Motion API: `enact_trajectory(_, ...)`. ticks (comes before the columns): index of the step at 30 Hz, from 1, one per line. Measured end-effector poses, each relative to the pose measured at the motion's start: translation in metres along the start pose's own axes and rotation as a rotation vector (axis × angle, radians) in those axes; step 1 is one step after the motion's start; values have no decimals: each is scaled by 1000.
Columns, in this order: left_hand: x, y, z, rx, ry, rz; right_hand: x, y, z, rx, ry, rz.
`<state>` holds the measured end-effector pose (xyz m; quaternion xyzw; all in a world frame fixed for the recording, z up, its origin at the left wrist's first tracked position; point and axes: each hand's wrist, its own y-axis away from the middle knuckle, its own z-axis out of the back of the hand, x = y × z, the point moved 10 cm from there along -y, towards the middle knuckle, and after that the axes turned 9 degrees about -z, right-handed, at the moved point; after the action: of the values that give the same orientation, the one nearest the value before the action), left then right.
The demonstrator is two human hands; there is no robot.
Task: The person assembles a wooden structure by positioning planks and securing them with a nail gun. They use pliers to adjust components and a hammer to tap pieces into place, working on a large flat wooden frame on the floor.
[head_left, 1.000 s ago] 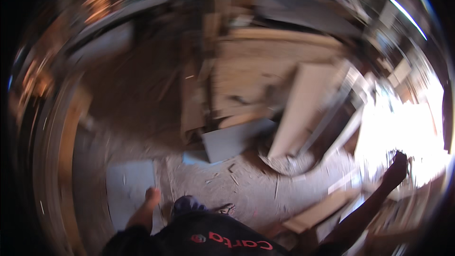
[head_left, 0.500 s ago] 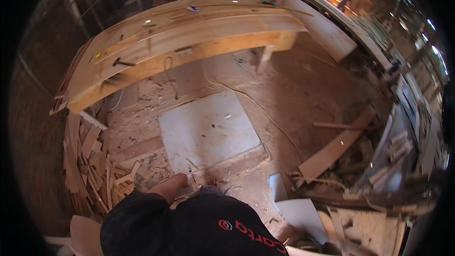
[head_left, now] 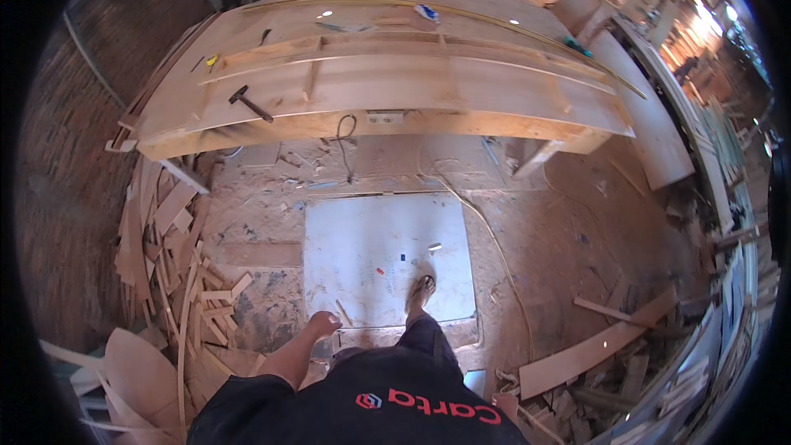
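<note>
On the surface [head_left: 461,122], a long timber frame [head_left: 319,56] lies with crosspieces [head_left: 311,79] set out; whether they're fastened, I can't tell. The hammer [head_left: 254,107] rests nearby, unheld. Left hand [head_left: 326,324] and right hand [head_left: 505,402] hang low, well apart from it, their grip unclear to me.

Dim light, upper-right glare, dark rim, curved edge distortion

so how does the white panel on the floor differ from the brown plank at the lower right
The white panel is broad, the brown plank long and narrow. The panel is bluish white, the plank warm brown. The panel lies squarely mid-view, while the plank slants beside wood scraps. Both look flat.
</note>
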<state>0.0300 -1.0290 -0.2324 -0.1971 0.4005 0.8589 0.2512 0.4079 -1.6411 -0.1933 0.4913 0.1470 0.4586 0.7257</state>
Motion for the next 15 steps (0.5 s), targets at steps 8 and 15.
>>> enact_trajectory(8,-30,-35,74,-225,174,114,491,-106,-29,-252,742,739)
enact_trajectory(15,32,-56,150,-672,541,343,887,84,-134,-256,578,1351)
